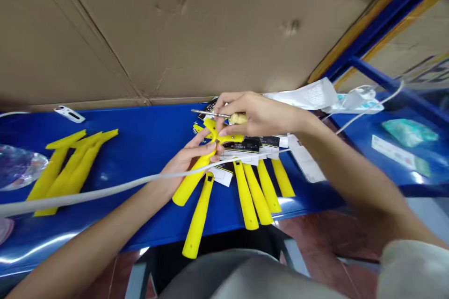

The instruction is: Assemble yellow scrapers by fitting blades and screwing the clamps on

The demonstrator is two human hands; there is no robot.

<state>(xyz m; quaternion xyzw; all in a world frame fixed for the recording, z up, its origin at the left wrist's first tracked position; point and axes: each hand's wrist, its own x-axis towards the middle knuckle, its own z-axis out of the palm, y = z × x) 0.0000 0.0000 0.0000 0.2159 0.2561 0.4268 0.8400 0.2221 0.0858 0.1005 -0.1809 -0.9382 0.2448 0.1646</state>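
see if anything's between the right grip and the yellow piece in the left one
Nothing visible: the right grip, holding a screwdriver, is at the yellow piece. The cable only crosses its lower part in this view.

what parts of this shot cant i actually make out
- Head view: held yellow piece, its middle is partly covered by the fingers of both the left hand and right hand.
- Head view: screwdriver, part of its grip is hidden by the right hand.
- Head view: printed cards, print too small and blurred to read; hands and yellow pieces overlap them.
- Head view: clear bag, cut off by the left edge; contents unclear.
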